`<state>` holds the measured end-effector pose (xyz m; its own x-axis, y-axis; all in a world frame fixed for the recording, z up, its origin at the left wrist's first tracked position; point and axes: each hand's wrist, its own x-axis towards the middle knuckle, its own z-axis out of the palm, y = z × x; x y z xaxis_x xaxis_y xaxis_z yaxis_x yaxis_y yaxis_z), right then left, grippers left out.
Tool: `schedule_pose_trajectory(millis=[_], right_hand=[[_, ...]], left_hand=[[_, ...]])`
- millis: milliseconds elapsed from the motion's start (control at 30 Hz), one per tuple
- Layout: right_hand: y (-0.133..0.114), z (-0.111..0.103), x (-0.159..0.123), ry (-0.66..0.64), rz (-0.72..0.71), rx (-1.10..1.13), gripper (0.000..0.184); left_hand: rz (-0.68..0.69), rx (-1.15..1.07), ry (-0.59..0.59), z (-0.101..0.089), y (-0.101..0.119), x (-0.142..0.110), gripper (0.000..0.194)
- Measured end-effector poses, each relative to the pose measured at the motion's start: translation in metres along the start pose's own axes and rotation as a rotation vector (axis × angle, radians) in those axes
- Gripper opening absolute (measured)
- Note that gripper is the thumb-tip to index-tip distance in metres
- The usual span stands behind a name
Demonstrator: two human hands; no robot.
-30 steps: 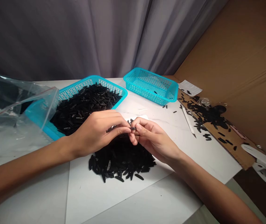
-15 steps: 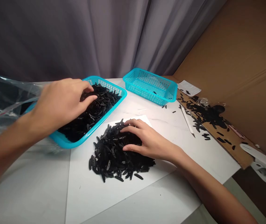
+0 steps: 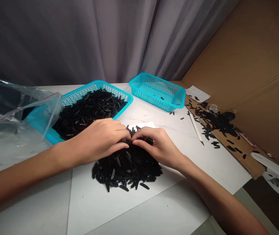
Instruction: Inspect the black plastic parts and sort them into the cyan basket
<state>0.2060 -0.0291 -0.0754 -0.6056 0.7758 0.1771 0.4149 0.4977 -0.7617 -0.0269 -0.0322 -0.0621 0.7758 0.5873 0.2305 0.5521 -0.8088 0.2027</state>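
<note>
A heap of small black plastic pieces [image 3: 129,169] lies on a white sheet of paper [image 3: 100,202]. Both of my hands rest on top of the heap with their fingertips meeting. My left hand [image 3: 100,140] has its fingers curled down into the pieces and its thumb tucked under. My right hand [image 3: 157,147] pinches thumb against forefinger at the top of the heap. What either hand grips is hidden among the pieces. Behind my left hand stands a turquoise basket [image 3: 123,111] full of the same black pieces [image 3: 88,111].
A second turquoise basket [image 3: 157,91], almost bare, stands further back. A clear plastic bag [image 3: 12,114] lies at the left. On the right, a cardboard strip [image 3: 249,156] carries scattered black pieces beside a white stick [image 3: 197,129]. A cardboard wall rises at the right.
My left hand has come back from the full basket to the heap. My right hand has gone from lying spread on the pieces to a pinch, fingertips against the left hand's.
</note>
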Motion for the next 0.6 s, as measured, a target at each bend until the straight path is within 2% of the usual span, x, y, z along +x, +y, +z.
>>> schedule_pose_trajectory(millis=[133,267,600], right_hand=[[-0.0039,-0.0014,-0.001,0.089,0.102,0.251,0.01],[-0.0065,-0.0021,-0.0009,0.126,0.203,0.519,0.015],[-0.0085,-0.0005,0.0009,0.135,0.304,0.725,0.017]], left_hand=[[-0.044,-0.141,0.161,-0.0045,0.0008,0.002,0.008],[-0.099,-0.277,0.292,-0.0062,0.0045,0.0044,0.006],[-0.246,-0.33,0.353,-0.0045,0.0082,0.0044,0.006]])
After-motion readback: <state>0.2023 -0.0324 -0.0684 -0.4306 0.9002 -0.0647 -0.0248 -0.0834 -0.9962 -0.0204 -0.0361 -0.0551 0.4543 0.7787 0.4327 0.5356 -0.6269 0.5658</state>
